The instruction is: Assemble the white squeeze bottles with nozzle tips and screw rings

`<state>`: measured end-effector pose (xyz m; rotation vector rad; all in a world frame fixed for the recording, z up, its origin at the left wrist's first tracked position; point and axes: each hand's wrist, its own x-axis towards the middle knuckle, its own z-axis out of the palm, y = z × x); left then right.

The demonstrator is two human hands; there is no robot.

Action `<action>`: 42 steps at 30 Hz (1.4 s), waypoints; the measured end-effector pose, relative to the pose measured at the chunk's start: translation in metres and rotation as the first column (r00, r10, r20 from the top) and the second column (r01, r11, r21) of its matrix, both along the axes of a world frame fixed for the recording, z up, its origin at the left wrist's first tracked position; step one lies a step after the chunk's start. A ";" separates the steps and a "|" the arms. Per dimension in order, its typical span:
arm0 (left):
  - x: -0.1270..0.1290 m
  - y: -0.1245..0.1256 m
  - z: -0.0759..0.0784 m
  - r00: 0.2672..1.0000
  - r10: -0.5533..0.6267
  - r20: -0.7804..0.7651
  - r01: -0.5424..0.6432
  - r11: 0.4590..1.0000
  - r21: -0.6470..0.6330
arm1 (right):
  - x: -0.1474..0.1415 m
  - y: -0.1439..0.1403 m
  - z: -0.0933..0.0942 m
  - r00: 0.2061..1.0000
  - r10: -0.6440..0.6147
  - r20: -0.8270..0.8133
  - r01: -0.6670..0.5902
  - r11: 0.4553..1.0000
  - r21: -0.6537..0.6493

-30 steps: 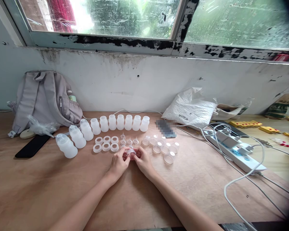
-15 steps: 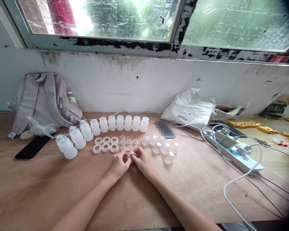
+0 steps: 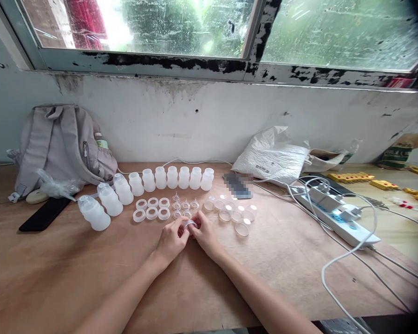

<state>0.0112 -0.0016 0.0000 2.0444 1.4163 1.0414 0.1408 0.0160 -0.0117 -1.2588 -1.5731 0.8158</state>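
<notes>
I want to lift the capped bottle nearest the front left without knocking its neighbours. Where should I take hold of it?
Judging by its pose, grip the bottle around its wide lower body, coming from the front left. It stands upright with bare table on that side, while the next capped bottle stands close behind to its right. The clear domed cap looks less sure to grip.

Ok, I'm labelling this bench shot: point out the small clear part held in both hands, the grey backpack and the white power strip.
small clear part [image 3: 189, 223], head view, its top rim between the fingertips.
grey backpack [image 3: 61, 139], head view, front panel.
white power strip [image 3: 348, 230], head view, top face near its right end.
</notes>
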 end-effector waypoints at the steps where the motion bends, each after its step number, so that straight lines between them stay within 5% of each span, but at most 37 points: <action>1: 0.000 0.002 0.000 1.000 0.021 0.005 -0.021 1.000 -0.010 | 0.000 -0.001 0.001 1.000 0.017 -0.005 -0.017 1.000 -0.001; 6: -0.008 0.010 0.001 0.989 0.086 0.122 -0.077 0.994 -0.073 | -0.001 -0.010 0.013 0.989 0.139 -0.059 -0.141 0.990 -0.030; 13: -0.008 0.018 -0.007 0.818 -0.008 0.575 0.241 0.913 -0.331 | 0.004 -0.007 0.013 0.993 0.077 -0.088 -0.079 0.997 -0.014; 20: -0.006 0.013 0.001 0.717 0.004 0.698 0.364 0.851 -0.379 | 0.008 -0.002 0.011 0.996 0.037 0.087 -0.046 0.993 0.111; 27: -0.012 0.010 0.003 0.896 -0.028 0.444 0.191 0.926 -0.327 | 0.008 -0.005 0.010 0.986 0.053 0.156 -0.082 0.980 0.184; 33: -0.020 0.008 0.016 0.990 -0.089 0.114 0.113 0.966 -0.232 | 0.011 0.000 0.007 0.995 0.090 0.041 -0.094 0.991 0.097; 35: -0.028 0.014 0.025 0.999 -0.017 -0.045 0.008 0.981 -0.196 | 0.013 0.003 0.006 0.996 0.081 -0.022 -0.080 0.996 0.042; 38: -0.050 0.035 0.039 0.911 0.304 -0.280 -0.333 0.941 -0.060 | 0.015 0.005 0.005 0.992 0.069 -0.110 -0.074 0.996 -0.046; 42: -0.081 0.072 0.057 0.692 0.533 -0.487 -0.544 0.828 0.133 | 0.014 0.005 0.005 0.973 0.094 -0.209 -0.121 0.985 -0.122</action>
